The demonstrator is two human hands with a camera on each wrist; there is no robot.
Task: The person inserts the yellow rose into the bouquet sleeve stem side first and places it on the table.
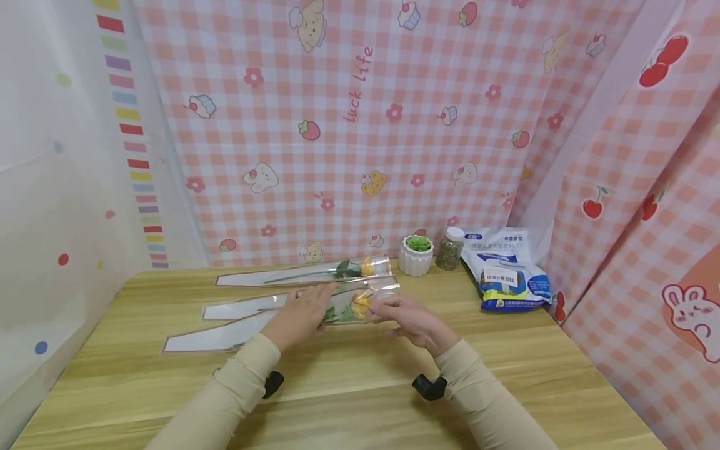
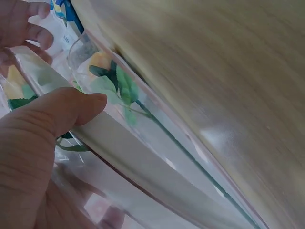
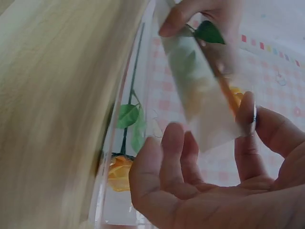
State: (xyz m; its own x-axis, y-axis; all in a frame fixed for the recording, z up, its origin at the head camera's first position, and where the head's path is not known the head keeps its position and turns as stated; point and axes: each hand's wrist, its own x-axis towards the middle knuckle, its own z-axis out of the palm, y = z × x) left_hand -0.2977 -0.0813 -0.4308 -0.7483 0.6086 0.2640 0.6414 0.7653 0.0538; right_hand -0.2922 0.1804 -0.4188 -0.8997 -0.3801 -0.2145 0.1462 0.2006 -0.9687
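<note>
A yellow artificial rose [image 1: 360,304] with green leaves lies in a clear, white-backed flower sleeve [image 1: 208,336], raised and tilted in the wrist views. My left hand [image 1: 304,315] grips this sleeve partway along, thumb on one face and fingers behind it. With thumb and a finger, my right hand [image 1: 413,320] pinches the sleeve's edge by the bloom; its other fingers are loosely bent. Another sleeved rose [image 1: 367,267] lies at the back, its stem pointing left. Between them a further sleeve [image 1: 225,310] is partly hidden by my left hand.
Behind the sleeves, a potted succulent [image 1: 416,255] in a white pot stands beside a white-lidded jar [image 1: 450,249]. A white and blue bag [image 1: 503,272] slumps at the table's back right. A pink checked curtain [image 1: 360,137] hangs behind the wooden table [image 1: 337,400].
</note>
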